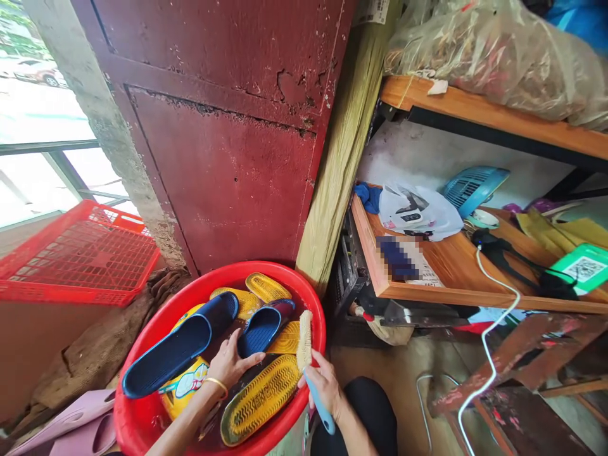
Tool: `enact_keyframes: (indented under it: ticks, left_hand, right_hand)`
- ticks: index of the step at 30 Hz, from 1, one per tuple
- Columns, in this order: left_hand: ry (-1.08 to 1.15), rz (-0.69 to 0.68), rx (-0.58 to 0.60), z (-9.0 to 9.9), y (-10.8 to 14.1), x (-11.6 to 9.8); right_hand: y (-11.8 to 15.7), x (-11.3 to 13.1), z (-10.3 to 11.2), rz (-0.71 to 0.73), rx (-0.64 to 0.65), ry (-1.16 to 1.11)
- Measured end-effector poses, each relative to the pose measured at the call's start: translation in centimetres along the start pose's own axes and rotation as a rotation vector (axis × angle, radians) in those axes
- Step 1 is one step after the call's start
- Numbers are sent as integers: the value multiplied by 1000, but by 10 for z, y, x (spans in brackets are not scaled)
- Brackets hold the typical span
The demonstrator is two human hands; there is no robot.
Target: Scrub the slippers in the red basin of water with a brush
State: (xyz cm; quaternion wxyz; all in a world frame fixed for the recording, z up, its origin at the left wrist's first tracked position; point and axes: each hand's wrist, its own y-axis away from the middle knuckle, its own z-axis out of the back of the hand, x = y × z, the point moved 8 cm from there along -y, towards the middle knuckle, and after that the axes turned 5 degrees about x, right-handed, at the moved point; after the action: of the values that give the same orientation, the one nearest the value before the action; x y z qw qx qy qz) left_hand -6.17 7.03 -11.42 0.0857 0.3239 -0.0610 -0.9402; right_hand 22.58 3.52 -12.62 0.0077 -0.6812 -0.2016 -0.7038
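Note:
A red basin (317, 297) holds water and several slippers. My left hand (230, 364), with a bracelet at the wrist, is over the basin, fingers apart, beside a small blue slipper (262, 326); whether it touches that slipper is unclear. My right hand (327, 387) grips the blue handle of a brush (304, 342), its pale bristles upright at the basin's right side. A larger dark blue slipper (178, 348) lies at the left. Below my hands a yellow sole (261, 399) faces up. More yellow soles (268, 288) sit at the back, and a yellow slipper (185, 386) lies under the dark blue one.
Left of the basin are a red crate (85, 253) and pink slippers (76, 424). A maroon door (223, 183) stands behind. At the right, a wooden desk (451, 266) bears a bag, a blue fan (475, 190) and a white cable (489, 354) hanging down beside a worn stool (517, 367).

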Motion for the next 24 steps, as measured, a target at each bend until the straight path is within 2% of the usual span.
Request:
enact_keyframes:
  ticks: [4, 7, 11, 13, 16, 18, 21, 22, 24]
  left_hand:
    - [-40, -88, -95, 16, 31, 26]
    - [-72, -103, -88, 12, 48, 32]
    - [84, -21, -137, 6, 57, 33]
    - [195, -9, -136, 4, 58, 31]
    - [279, -21, -124, 4, 57, 28]
    - [281, 6, -124, 5, 55, 30]
    - [310, 89, -141, 4, 52, 37]
    - [348, 95, -143, 3, 50, 38]
    - [465, 79, -148, 0, 47, 37]
  right_hand:
    - [3, 7, -2, -15, -6, 50]
    - [1, 33, -14, 26, -23, 338]
    - [1, 77, -66, 252, 54, 818]
    - [4, 80, -84, 238, 82, 1002]
    - [11, 78, -82, 149, 53, 1173]
    - [16, 80, -65, 89, 10, 1215]
    - [27, 90, -47, 73, -29, 1138]
    - [32, 93, -48, 97, -6, 1081]
    - [42, 89, -63, 126, 114, 951]
